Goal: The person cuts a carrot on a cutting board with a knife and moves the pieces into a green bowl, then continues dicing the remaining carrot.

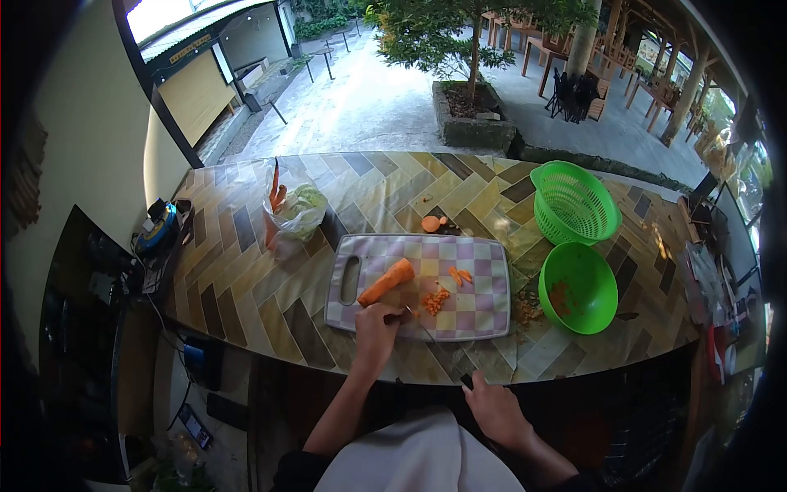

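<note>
A checkered cutting board [484, 316] lies on the table, with a large peeled carrot piece [387, 282] on its left part. My left hand [378, 330] is closed at the board's lower left, just below the carrot, its fingertips pressed together on something too small to make out. My right hand [495, 407] grips the black handle of a knife [424, 330], whose blade points up and left over the board's lower edge toward my left fingertips. Diced carrot [434, 301] sits in a small pile mid-board, and a few carrot strips [461, 275] lie above right of it.
Right of the board stand a green bowl [597, 287] with orange bits inside and a green colander [575, 202]. A plastic bag [300, 213] with carrots is at the back left. Carrot ends [430, 223] lie behind the board, peelings [527, 307] beside it.
</note>
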A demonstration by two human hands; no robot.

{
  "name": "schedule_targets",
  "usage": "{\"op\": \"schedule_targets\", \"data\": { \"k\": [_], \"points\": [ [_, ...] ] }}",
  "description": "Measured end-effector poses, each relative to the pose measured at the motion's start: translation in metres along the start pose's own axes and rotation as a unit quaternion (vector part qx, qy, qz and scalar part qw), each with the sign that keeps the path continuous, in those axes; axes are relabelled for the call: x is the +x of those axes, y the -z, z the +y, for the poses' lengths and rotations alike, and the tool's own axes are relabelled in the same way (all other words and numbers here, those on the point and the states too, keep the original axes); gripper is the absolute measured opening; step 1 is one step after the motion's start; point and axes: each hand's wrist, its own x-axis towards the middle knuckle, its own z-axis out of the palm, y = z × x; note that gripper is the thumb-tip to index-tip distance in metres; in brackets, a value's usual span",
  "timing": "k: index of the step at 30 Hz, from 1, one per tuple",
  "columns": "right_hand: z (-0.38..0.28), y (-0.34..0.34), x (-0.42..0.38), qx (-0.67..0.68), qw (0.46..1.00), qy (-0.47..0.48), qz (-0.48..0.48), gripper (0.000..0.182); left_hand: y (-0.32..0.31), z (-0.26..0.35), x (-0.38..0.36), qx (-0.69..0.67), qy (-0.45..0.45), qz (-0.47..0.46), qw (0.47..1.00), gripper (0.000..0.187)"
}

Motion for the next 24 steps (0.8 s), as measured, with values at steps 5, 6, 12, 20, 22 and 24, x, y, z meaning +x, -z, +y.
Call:
{"op": "schedule_targets", "data": {
  "k": [5,6,12,20,22,24],
  "points": [
    [0.012,0.002,0.004,0.029,0.999,0.009,0.027,0.028,-0.002,0.003,0.002,0.016,0.037,-0.013,0.999,0.011],
    [0.013,0.0,0.005,0.042,0.998,0.02,0.031,0.029,0.001,0.007,0.002,0.031,0.038,-0.019,0.999,0.01],
    [0.003,-0.005,-0.002,0.083,0.996,0.028,0.012,0.028,-0.001,0.004,0.0,0.071,0.032,0.012,0.997,0.012],
    [-0.001,-0.004,-0.002,0.058,0.998,0.012,-0.026,0.03,-0.005,-0.011,-0.001,0.077,0.022,0.015,0.997,0.015],
    [-0.004,-0.003,-0.001,0.04,0.999,0.009,-0.031,0.03,-0.004,-0.012,-0.001,0.075,-0.008,0.02,0.997,0.017],
    [-0.008,-0.004,0.001,0.024,0.999,0.008,-0.03,0.03,0.0,-0.008,-0.002,0.084,-0.024,0.009,0.996,0.018]
  ]
}}
